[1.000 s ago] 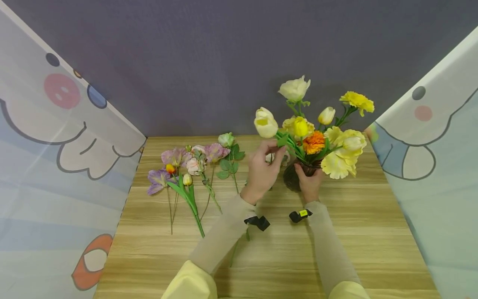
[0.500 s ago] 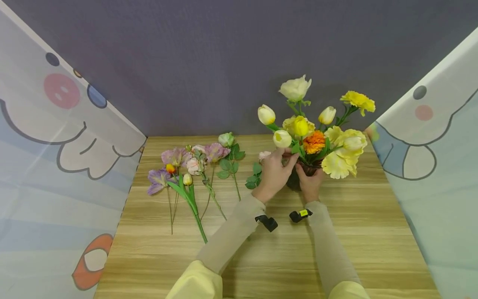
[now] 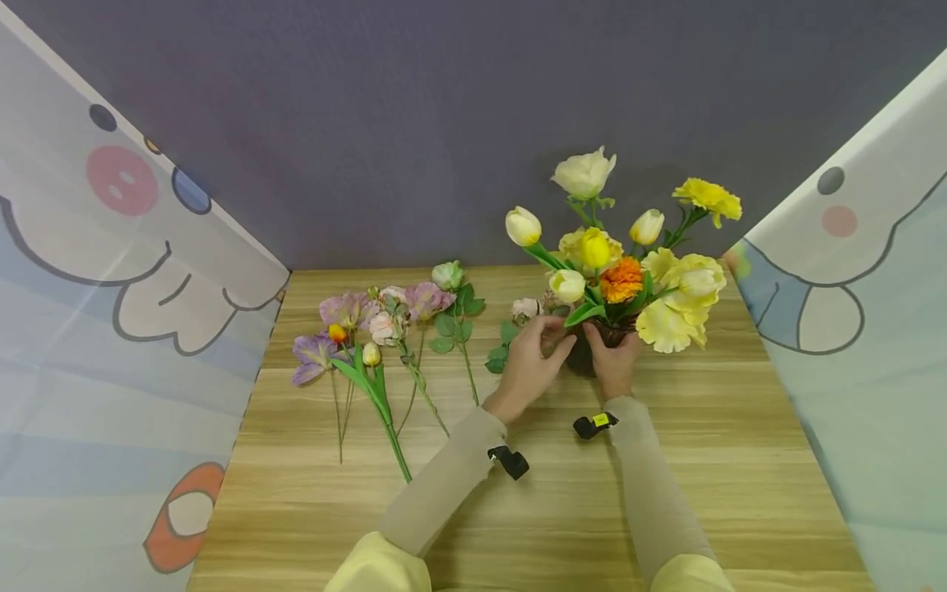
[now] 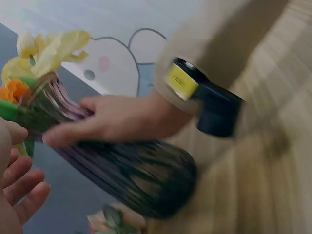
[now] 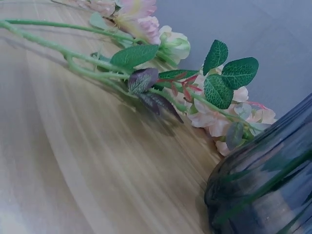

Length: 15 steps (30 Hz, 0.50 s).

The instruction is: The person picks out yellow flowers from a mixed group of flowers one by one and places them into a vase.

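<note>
A dark ribbed glass vase [image 4: 156, 178] holds yellow, cream and orange flowers, with green stems showing through its wall in the right wrist view. My right hand [image 3: 616, 362] grips the vase at its neck; in the left wrist view its thumb lies across the glass. Left of the neck is my left hand [image 3: 531, 362], fingers loosely bent and apart from the thumb, holding nothing visible. Just above it, a cream tulip [image 3: 567, 285] leans out over the vase's left side, its green leaf [image 3: 584, 314] near my fingertips. Another cream tulip [image 3: 523, 226] stands higher up.
Several loose stems lie on the wooden table [image 3: 710, 485] to the left, among them purple flowers [image 3: 314, 358], a small tulip [image 3: 371, 355] and a pale green rose [image 3: 447, 276]. Pale pink roses [image 5: 214, 119] lie close beside the vase. A grey wall [image 3: 414, 131] rises behind.
The left hand has lowered a cream tulip into the vase, let go of it and drawn slightly down and left. The right hand has stayed on the vase.
</note>
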{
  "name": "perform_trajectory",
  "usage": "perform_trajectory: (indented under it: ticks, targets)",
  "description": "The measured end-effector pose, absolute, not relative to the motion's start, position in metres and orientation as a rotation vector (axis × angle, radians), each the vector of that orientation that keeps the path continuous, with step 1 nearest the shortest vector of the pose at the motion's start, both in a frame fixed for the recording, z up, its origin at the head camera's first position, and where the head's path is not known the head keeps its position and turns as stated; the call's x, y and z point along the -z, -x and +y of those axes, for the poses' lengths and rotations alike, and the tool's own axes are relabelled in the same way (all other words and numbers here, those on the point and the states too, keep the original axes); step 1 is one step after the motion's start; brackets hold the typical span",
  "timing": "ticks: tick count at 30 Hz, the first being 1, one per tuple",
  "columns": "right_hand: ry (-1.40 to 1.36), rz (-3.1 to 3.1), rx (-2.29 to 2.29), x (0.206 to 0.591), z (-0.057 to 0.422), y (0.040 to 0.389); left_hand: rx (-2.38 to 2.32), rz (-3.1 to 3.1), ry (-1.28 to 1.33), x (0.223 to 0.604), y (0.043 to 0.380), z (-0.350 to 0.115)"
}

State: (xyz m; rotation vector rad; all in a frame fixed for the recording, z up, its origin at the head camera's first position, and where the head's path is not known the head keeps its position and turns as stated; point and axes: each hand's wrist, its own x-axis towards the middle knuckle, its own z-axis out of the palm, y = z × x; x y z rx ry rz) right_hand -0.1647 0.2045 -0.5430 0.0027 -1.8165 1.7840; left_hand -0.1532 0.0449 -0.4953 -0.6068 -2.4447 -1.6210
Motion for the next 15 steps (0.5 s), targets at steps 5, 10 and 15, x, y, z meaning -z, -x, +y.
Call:
perform_trajectory:
  ticks: [5,10,15]
  targets:
    - [0.077,-1.981,-1.596,0.557,0.208,0.162,1.602,-2.497,0.616,0.517,0.145,0.021]
    - [-0.046,-1.976,-1.424,0.584,0.218,0.169,1.608,-2.511,0.54,0.535,0.134,-0.009]
    - [0.047,-2.068,-1.503,0.588,0.22,0.161,1.565,-2.512,0.436,0.544,0.124,-0.044]
